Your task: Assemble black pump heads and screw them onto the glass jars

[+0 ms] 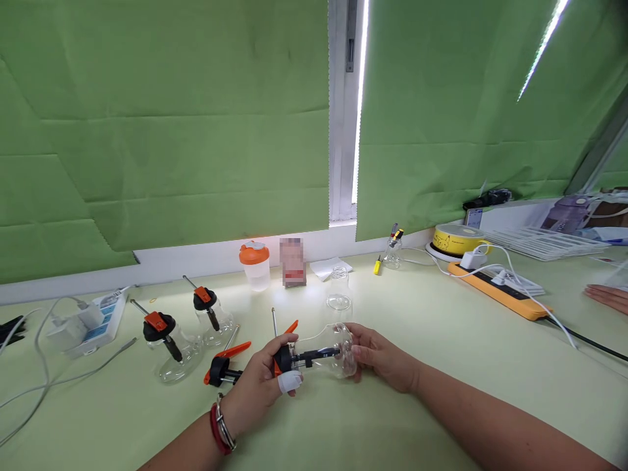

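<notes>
A clear bulging bottle (321,343) lies on its side between my hands, just above the table. My left hand (260,379), its thumb wrapped in white tape, is closed around the black-and-orange spray head (282,360) at the bottle's neck. A black pump tube from that head reaches inside the bottle; whether the collar is seated is hidden by my fingers. My right hand (380,356) grips the bottle's rounded base. Beside my left hand lies a loose spray head (219,371) with an orange lever. Two bottles with heads fitted, a nearer one (181,369) and a farther one (220,326), stand to the left.
Another clear bottle without a head (339,302) stands behind my hands. An orange-lidded cup (255,265) and a small box (293,261) are near the wall. Power strips, one white (101,324) and one orange (495,291), trail cables. Another person's hand (608,297) rests far right.
</notes>
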The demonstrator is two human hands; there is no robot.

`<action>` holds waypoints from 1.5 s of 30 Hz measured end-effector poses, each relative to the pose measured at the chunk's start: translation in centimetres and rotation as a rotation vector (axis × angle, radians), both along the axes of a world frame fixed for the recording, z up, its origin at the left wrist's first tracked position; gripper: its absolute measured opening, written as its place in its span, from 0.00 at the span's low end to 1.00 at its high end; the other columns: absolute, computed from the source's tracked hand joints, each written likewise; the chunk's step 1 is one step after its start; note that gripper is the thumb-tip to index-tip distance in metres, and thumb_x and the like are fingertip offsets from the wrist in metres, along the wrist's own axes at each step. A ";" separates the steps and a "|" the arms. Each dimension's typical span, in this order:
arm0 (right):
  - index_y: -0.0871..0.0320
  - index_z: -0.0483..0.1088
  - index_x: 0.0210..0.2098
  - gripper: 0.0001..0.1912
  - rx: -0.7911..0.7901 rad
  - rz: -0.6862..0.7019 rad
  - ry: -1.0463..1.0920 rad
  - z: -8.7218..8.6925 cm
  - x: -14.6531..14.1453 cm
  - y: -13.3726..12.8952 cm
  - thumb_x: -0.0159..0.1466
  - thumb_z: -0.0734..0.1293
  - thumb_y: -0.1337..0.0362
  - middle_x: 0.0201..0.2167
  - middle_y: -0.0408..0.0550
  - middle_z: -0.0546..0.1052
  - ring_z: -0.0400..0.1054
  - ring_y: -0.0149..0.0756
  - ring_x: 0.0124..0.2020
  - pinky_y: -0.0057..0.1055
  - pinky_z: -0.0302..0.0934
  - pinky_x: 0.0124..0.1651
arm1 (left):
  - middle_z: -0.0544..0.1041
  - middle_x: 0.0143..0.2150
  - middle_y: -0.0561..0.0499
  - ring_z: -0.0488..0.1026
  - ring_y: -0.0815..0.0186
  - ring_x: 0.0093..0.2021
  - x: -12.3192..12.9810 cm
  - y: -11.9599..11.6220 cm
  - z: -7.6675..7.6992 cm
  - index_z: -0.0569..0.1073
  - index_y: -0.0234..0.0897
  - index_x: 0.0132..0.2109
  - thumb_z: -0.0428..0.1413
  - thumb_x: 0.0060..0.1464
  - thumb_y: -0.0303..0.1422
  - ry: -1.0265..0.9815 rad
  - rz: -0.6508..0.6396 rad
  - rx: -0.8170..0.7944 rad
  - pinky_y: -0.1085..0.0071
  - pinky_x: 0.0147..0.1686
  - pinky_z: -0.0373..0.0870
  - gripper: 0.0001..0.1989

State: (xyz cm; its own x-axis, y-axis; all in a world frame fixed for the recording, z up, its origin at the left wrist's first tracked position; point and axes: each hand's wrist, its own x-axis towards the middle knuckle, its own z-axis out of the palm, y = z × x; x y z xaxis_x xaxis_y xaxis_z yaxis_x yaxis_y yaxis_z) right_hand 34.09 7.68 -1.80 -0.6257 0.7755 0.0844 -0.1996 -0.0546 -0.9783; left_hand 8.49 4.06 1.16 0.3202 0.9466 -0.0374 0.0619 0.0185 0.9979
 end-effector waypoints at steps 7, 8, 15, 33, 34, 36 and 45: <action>0.60 0.62 0.47 0.22 -0.041 -0.010 -0.078 -0.4 -0.1 0.1 0.64 0.58 0.48 0.32 0.49 0.72 0.69 0.31 0.24 0.24 0.60 0.22 | 0.64 0.32 0.56 0.66 0.70 0.28 0.0 0.1 0.1 0.65 0.39 0.53 0.63 0.40 0.34 0.010 -0.005 -0.009 0.67 0.32 0.71 0.30; 0.59 0.61 0.49 0.23 -0.030 -0.004 -0.067 -0.3 0.0 0.0 0.63 0.60 0.48 0.35 0.51 0.72 0.70 0.32 0.27 0.25 0.61 0.23 | 0.64 0.32 0.56 0.66 0.70 0.28 -0.1 0.1 0.2 0.65 0.39 0.53 0.63 0.41 0.34 0.018 -0.001 -0.009 0.66 0.32 0.70 0.30; 0.44 0.50 0.60 0.41 0.012 0.013 -0.001 0.7 0.3 -0.5 0.53 0.73 0.59 0.52 0.52 0.62 0.67 0.35 0.42 0.30 0.65 0.34 | 0.65 0.32 0.56 0.66 0.71 0.27 0.0 0.0 0.5 0.65 0.39 0.53 0.62 0.41 0.34 0.023 0.002 -0.010 0.68 0.31 0.70 0.30; 0.43 0.45 0.62 0.42 0.048 0.047 -0.023 0.0 0.2 -0.2 0.55 0.71 0.53 0.52 0.53 0.63 0.71 0.35 0.36 0.27 0.64 0.29 | 0.66 0.32 0.54 0.65 0.70 0.27 -0.2 0.2 0.4 0.67 0.41 0.54 0.62 0.42 0.37 0.037 0.004 0.035 0.67 0.31 0.70 0.30; 0.44 0.47 0.62 0.41 0.041 0.049 -0.033 0.0 0.2 -0.1 0.55 0.70 0.53 0.50 0.52 0.65 0.71 0.34 0.35 0.27 0.63 0.29 | 0.66 0.32 0.55 0.66 0.70 0.27 -0.2 0.1 0.4 0.66 0.40 0.54 0.62 0.42 0.37 0.038 0.003 0.027 0.67 0.31 0.70 0.30; 0.48 0.50 0.61 0.38 0.032 0.057 -0.043 -0.1 0.1 -0.1 0.56 0.69 0.51 0.44 0.51 0.68 0.71 0.32 0.31 0.26 0.62 0.28 | 0.65 0.31 0.55 0.66 0.70 0.27 -0.1 0.0 0.2 0.66 0.39 0.54 0.63 0.42 0.36 0.036 0.001 0.012 0.68 0.32 0.70 0.31; 0.53 0.50 0.62 0.39 0.023 0.034 -0.063 -0.2 -0.1 0.1 0.57 0.65 0.45 0.40 0.52 0.70 0.70 0.33 0.30 0.25 0.61 0.25 | 0.65 0.31 0.57 0.68 0.70 0.27 -0.3 0.4 -0.1 0.65 0.40 0.53 0.61 0.43 0.35 0.037 0.015 0.024 0.66 0.33 0.70 0.28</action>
